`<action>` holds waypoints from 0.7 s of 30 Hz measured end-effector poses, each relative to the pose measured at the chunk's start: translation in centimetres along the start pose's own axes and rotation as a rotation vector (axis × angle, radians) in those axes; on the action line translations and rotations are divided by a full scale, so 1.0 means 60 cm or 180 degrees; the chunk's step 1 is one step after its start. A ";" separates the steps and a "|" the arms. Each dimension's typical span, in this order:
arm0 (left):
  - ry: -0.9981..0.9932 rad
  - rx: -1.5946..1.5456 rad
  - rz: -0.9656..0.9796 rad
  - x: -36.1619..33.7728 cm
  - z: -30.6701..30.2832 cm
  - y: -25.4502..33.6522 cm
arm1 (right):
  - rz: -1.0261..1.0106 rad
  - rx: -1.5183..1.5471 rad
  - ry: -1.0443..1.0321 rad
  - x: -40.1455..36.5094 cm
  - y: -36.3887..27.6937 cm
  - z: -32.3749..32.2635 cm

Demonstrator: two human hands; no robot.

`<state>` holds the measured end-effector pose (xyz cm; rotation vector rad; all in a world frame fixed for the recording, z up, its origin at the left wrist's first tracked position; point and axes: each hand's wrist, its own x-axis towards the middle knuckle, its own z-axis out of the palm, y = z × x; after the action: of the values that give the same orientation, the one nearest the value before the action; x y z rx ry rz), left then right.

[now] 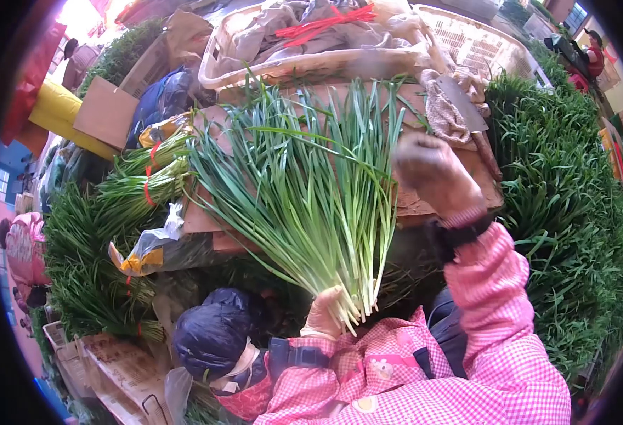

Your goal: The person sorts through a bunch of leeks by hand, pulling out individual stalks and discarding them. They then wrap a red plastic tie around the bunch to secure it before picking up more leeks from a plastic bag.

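My left hand is closed around the pale stem ends of a loose bunch of garlic chives. The green leaves fan out away from me over a cardboard-covered surface. To the right of the leaves, my right hand is raised, its fingers smeared by motion. Whether it holds anything I cannot make out. Beyond it lie a crumpled cloth and a flat grey blade. At the left are bunches of chives tied with red bands.
A white plastic crate at the back holds cloth and red ties. Heaps of greens rise on the right, with more on the left. A dark plastic bag sits left of my lap, near a dirty crate. Other people are farther off.
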<state>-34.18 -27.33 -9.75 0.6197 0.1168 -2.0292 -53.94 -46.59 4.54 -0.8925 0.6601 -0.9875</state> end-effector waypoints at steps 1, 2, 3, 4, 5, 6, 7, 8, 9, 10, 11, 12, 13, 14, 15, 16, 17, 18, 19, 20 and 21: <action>0.0001 -0.0087 0.0052 -0.003 0.012 0.002 | 0.0344 -0.1150 -0.0634 -0.026 -0.010 0.001; -0.0006 -0.0168 0.0089 -0.005 0.034 0.004 | 0.0058 -0.1861 -0.1774 -0.033 -0.003 0.009; -0.0020 -0.0245 0.0115 -0.005 0.047 0.003 | -0.0251 -0.2555 -0.2912 -0.038 0.005 0.020; -0.0081 -0.0302 0.0062 -0.003 0.037 0.003 | -0.0022 -0.4110 -0.2439 -0.046 0.028 0.045; -0.0094 -0.0340 0.0075 -0.002 0.030 -0.001 | 0.0230 -0.5612 -0.1818 -0.050 0.055 0.061; -0.0110 -0.0370 0.0091 -0.002 0.025 -0.003 | -0.0437 -0.4725 -0.1094 -0.040 0.088 0.045; -0.0130 -0.0398 0.0124 -0.002 0.024 -0.001 | -0.0473 -0.3291 -0.0637 -0.018 0.128 0.024; -0.0128 -0.0465 0.0098 -0.002 0.025 -0.001 | -0.0476 -0.4012 -0.0369 0.001 0.128 0.035; -0.0085 -0.0432 0.0149 -0.005 0.022 -0.001 | -0.0459 -0.4719 -0.0082 0.018 0.129 0.048; -0.0049 -0.0395 0.0190 -0.005 0.016 -0.002 | -0.0310 -0.4890 -0.0004 0.031 0.138 0.052; -0.0024 -0.0356 0.0224 -0.004 0.020 0.000 | -0.0162 -0.5066 0.0086 0.045 0.148 0.052; 0.0100 -0.0322 0.0331 -0.009 0.044 0.000 | -0.0005 -0.5245 0.0174 0.055 0.156 0.050; 0.0106 -0.0299 0.0273 -0.007 0.034 0.002 | 0.0041 -0.5181 0.0177 0.060 0.162 0.045; 0.0118 -0.0287 0.0217 -0.006 0.020 0.004 | 0.0093 -0.5119 0.0169 0.063 0.165 0.045; 0.0134 -0.0280 0.0156 -0.006 0.008 0.004 | 0.0156 -0.5057 0.0160 0.066 0.170 0.042; 0.0163 -0.0290 0.0129 -0.007 0.000 0.001 | 0.0177 -0.5233 0.0008 0.076 0.181 0.033; 0.0184 -0.0294 0.0099 -0.006 0.001 0.001 | 0.0253 -0.5338 -0.0008 0.081 0.183 0.032; 0.0198 -0.0288 0.0076 -0.005 0.002 0.002 | 0.0316 -0.5441 -0.0021 0.088 0.185 0.035; 0.0242 -0.0240 0.0083 -0.006 0.002 0.003 | 0.0364 -0.5543 -0.0033 0.095 0.185 0.036; 0.0280 -0.0192 0.0093 -0.007 0.000 0.003 | 0.0089 -0.5479 0.0226 0.098 0.190 0.028; 0.0316 -0.0151 0.0100 -0.007 -0.001 0.002 | -0.0185 -0.5092 0.0685 0.103 0.191 0.018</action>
<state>-33.86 -27.03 -9.56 0.6884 0.2123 -1.9599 -45.73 -48.79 -5.39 -2.1857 1.6690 -0.4355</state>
